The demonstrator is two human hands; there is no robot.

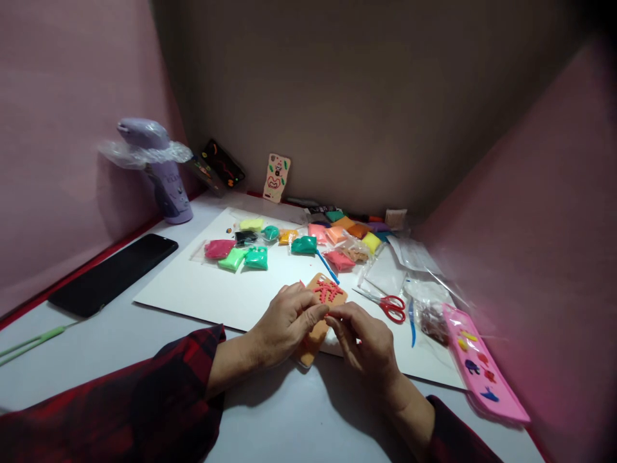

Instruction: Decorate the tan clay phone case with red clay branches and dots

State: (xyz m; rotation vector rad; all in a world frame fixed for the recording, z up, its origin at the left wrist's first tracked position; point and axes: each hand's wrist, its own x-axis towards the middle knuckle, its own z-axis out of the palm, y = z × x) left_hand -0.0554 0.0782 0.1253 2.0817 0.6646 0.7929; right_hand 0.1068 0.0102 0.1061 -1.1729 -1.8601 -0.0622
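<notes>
In the head view, with the clock centred on the place where your hands met and twelve pointing away from you, your left hand came in from nine and your right hand from four. The thumbs and forefingers of both were drawn together, their tips meeting; the fingers covered whatever lay between them, so I cannot tell whether either one grasped something small.

The relation that counted was with the orange-tan rectangular phone case, which lay directly under the meeting fingertips. Its long axis ran from about one o'clock to seven. The far end bore branching red clay strips just past your fingertips at twelve; the plain near end reached beyond the front edge of the flat white board. Your left hand was the nearer, overlapping the case's left side; whether it touched the case I could not make out. Your right hand sat mostly clear of the right side.

The slim blue plastic tool lay near twelve, the red-handled metal scissors at three, and the shiny dark-green clay packet between eleven and twelve.
</notes>
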